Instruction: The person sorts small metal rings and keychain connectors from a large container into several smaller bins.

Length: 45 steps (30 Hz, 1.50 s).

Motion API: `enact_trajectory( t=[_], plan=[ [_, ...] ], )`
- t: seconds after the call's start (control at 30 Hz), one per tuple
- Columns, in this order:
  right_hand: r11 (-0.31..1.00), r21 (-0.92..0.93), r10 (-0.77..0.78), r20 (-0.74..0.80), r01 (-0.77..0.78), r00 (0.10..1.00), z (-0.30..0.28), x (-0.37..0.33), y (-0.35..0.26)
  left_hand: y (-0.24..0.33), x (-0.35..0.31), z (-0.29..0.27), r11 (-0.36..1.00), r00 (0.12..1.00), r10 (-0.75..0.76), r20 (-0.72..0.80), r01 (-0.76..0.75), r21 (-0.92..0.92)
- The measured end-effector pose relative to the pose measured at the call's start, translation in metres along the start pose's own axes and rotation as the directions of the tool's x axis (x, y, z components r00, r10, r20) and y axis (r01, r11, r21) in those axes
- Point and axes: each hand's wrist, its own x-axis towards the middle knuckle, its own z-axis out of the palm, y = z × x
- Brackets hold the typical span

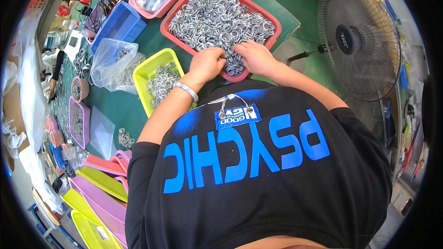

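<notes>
In front of me a red plastic tray (166,28) is heaped with silvery metal rings (221,18). At the tray's near side, my left hand (207,64) rests against the heap, its fingers curled together; whatever they hold is too small and hidden to make out. Just to its right, my right hand (256,57) reaches over the rim, with fingers stretched onto the rings and the thumb apart. No held ring shows in it. A yellow-green basket (139,82) with more metal pieces (162,83) stands left of my left forearm, partly covered by it.
A clear plastic bag (110,67) with metal pieces lies left of the yellow-green basket. Behind it are a blue bin (117,27) and a pink bin (138,3). A large fan (357,39) stands at right. Stacked coloured baskets (99,193) sit lower left. Another person's arm (56,71) shows far left.
</notes>
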Motion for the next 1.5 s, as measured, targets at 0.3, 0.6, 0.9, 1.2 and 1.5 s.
enact_trajectory(
  t=[0.3, 0.6, 0.9, 1.2, 1.5],
  plan=[
    [0.999, 0.012, -0.029, -0.050, 0.030, 0.998, -0.001, 0.000, 0.003, 0.006, 0.002, 0.004, 0.992, 0.997, -0.029, -0.071, 0.038, 0.121],
    [0.750, 0.638, 0.268, -0.054, -0.173, 0.962, -0.003, 0.002, 0.028, 0.002, 0.008, 0.004, 0.986, 0.998, 0.050, -0.025, -0.045, 0.160],
    [-0.008, 0.949, 0.400, 0.292, -0.315, 0.869, -0.028, 0.009, 0.034, -0.021, -0.025, -0.027, 0.803, 0.945, -0.294, -0.142, 0.164, -0.573],
    [-0.234, 0.940, 0.239, 0.302, -0.247, 0.923, -0.031, 0.017, 0.027, -0.073, -0.134, -0.060, 0.760, 0.735, -0.645, -0.211, 0.647, -0.069],
    [-0.244, 0.945, 0.112, 0.250, -0.218, 0.962, -0.033, 0.026, 0.010, -0.023, -0.077, -0.043, 0.738, 0.873, -0.425, -0.241, 0.180, -0.650]
  ],
)
